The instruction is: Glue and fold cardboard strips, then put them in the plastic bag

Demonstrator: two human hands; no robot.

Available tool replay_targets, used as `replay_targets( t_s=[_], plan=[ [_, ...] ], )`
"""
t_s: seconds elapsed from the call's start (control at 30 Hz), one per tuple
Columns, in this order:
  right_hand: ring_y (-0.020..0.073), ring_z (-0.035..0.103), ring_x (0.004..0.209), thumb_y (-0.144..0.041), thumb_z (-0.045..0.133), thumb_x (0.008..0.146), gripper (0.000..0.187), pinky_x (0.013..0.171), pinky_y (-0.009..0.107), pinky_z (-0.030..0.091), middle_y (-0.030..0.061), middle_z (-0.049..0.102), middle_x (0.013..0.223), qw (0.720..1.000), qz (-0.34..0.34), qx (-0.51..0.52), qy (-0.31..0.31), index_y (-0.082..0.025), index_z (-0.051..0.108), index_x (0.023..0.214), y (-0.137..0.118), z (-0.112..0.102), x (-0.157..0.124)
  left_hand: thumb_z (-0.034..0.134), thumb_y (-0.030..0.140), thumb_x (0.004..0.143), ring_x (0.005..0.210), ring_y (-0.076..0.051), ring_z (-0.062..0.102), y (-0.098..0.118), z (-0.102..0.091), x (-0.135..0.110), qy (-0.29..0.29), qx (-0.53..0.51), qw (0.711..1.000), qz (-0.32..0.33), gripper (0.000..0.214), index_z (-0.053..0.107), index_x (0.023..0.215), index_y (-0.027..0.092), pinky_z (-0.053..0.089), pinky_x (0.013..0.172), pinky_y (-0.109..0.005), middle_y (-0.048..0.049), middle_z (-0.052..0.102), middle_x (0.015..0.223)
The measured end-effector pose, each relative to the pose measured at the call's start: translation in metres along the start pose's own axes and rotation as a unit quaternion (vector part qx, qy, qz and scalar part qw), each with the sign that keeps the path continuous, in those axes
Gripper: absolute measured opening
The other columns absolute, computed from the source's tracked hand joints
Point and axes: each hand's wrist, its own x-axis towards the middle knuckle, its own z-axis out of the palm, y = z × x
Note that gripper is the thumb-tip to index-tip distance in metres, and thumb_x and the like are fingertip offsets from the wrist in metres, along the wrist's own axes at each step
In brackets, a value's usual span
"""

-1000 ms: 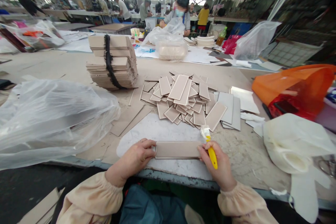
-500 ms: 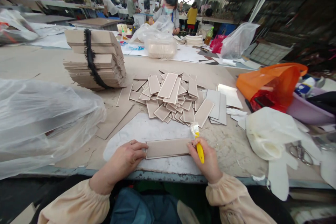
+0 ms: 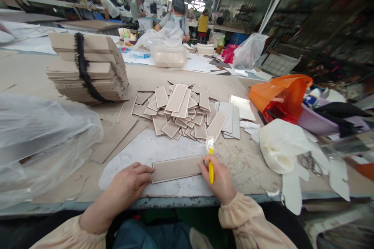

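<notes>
My left hand [image 3: 133, 181] grips the left end of a flat beige rectangular panel [image 3: 177, 169], its fingers closed on the edge. At the panel's right end, my right hand [image 3: 218, 177] pinches the edge while also holding a yellow-handled brush [image 3: 210, 165]. The brush points away from me, its bristles coated with white paste. Under the panel lies a whitish sheet [image 3: 125, 171] near the table's front edge. Just beyond is a loose pile of similar beige panels with pale rims [image 3: 178, 99].
A banded stack of beige boards [image 3: 87, 72] stands back left, with clear plastic sheeting [image 3: 49, 136] before it. Grey strips [image 3: 232, 118], an orange bag [image 3: 271, 93], a white roll [image 3: 282, 144] and scissors [image 3: 311, 163] lie right. A co-worker [image 3: 177, 17] sits across the table.
The whole view has shifted, so the scene sits further left in the picture. Both hands still hold the panel's ends, and the brush stays in the right hand.
</notes>
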Motion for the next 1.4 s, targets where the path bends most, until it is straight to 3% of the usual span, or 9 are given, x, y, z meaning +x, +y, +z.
replay_targets(
  t_s=[0.77,1.17,1.4],
  plan=[
    [0.0162,0.064,0.073,-0.026,0.052,0.093,0.010,0.068,0.026,0.047,0.0026,0.065,0.090,1.000,-0.004,0.012,-0.002,-0.023,0.046,0.086,0.000,0.002,0.000,0.051,0.014,0.086,0.095,-0.020,0.069,0.002,0.001,-0.001,0.017,0.007,1.000,-0.011,0.024,0.072,0.087,0.026,0.056,0.082,-0.032,-0.0016,0.072,0.110],
    [0.0167,0.063,0.071,-0.025,0.050,0.093,0.008,0.065,0.025,0.046,0.0019,0.064,0.084,1.000,-0.013,-0.015,-0.006,-0.022,0.045,0.087,0.000,0.003,0.001,0.045,0.024,0.092,0.092,-0.018,0.068,0.014,-0.004,0.001,0.013,0.000,1.000,-0.029,0.028,0.071,0.082,0.024,0.054,0.082,-0.030,-0.0022,0.071,0.107],
    [0.0174,0.061,0.063,-0.026,0.045,0.096,0.008,0.059,0.026,0.043,-0.0005,0.058,0.070,0.996,-0.032,-0.076,-0.017,-0.022,0.048,0.089,-0.005,0.001,0.002,0.046,0.031,0.094,0.096,-0.020,0.068,0.012,0.001,0.001,-0.011,0.021,0.999,-0.044,0.028,0.071,0.083,0.025,0.055,0.082,-0.033,-0.0020,0.071,0.110]
  ],
)
